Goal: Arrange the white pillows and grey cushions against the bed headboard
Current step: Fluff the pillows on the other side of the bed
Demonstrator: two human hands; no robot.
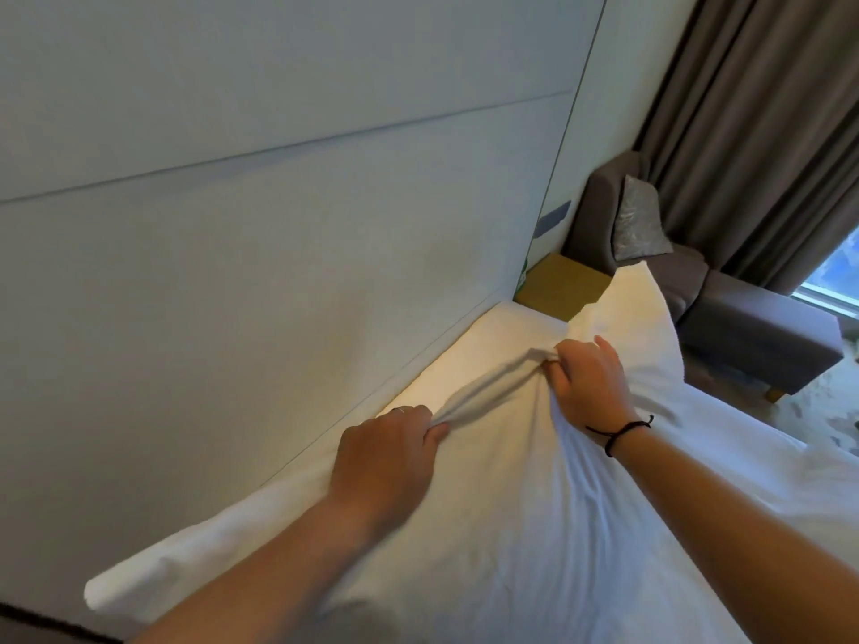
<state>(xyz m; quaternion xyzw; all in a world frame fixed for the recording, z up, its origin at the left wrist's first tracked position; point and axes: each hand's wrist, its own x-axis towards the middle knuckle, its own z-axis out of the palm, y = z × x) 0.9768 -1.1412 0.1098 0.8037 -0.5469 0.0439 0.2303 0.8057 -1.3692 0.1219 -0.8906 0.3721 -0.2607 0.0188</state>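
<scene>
— Against the pale padded headboard panel [279,253], what is being handled?

— A soft white cotton pillow [534,481] is lying lengthwise on the bed, its long edge running just beside the panel. The left hand [386,462] is pinching a fold of the cover, thumb and fingers clamped on it; the right hand [588,376] is gripping the same ridge further along, fingers curled tight on the cloth.

— How should it be done well?

— Probably by lifting with both grips together so the filling is settling evenly, then standing the pillow flat on the headboard. Pulling on cover alone is risking a slack, twisted case.

— And the grey cushions?

— One silvery grey patterned cushion [639,220] is sitting on the grey armchair [743,318] at far right, well apart.
</scene>
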